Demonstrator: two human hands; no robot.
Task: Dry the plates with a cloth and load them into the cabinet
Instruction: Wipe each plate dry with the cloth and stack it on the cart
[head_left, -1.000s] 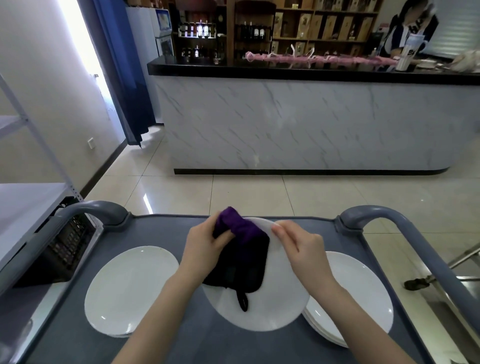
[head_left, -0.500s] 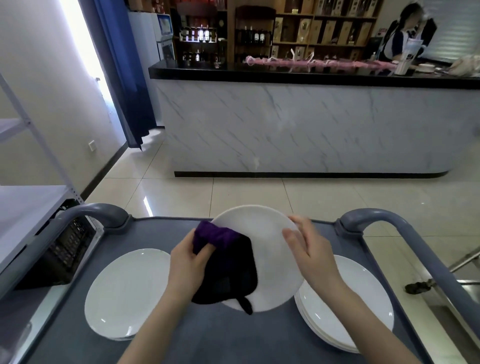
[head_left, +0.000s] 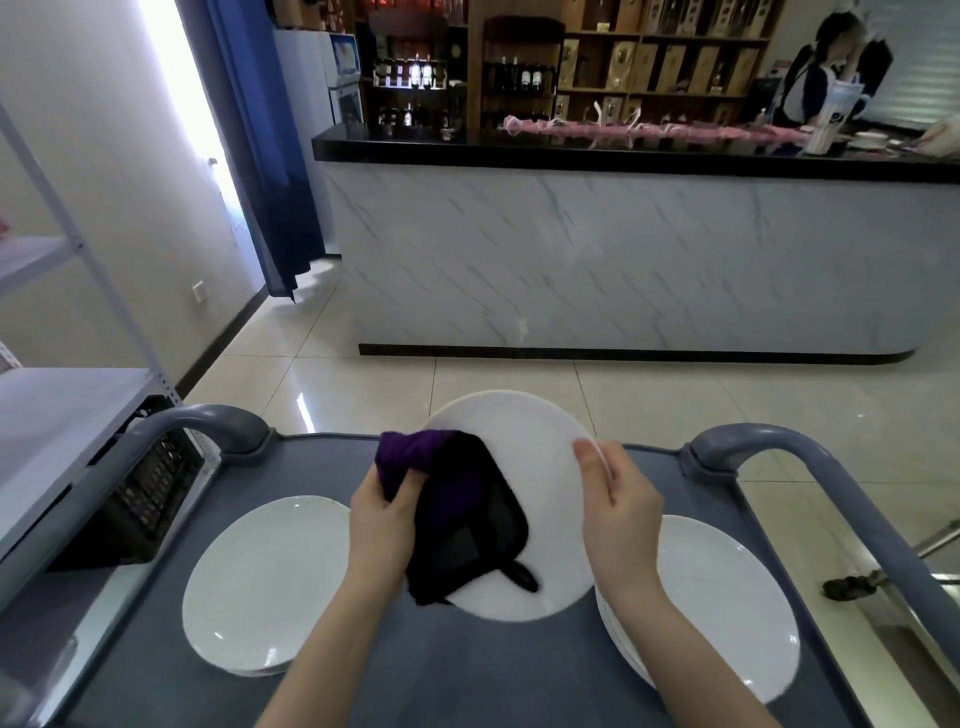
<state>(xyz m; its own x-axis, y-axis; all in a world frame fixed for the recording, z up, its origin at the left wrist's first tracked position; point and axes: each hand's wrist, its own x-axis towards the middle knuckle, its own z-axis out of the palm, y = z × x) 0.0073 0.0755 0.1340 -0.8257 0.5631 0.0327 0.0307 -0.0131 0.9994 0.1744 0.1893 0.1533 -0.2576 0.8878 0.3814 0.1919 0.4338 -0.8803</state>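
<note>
While left hand (head_left: 384, 525) fingers grip cloth (head_left: 467, 519) | right hand (head_left: 618, 514) fingers pinch plate (head_left: 540, 457) rim | bottle labels (head_left: 519, 78) blurred

Held plate (head_left: 540, 467) between two plate stacks (head_left: 265, 582) (head_left: 717, 613) — on cart (head_left: 467, 675)

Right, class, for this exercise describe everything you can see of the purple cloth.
The purple cloth looks like soft fabric, bright purple where it bunches at the top and nearly black lower down. Its lower part spreads flat and squarish with a rounded corner, and a small loop sticks out at the bottom. It lies against the face of the tilted white plate. The left hand grips its bunched upper left part; the right hand holds the plate's rim only.
</note>
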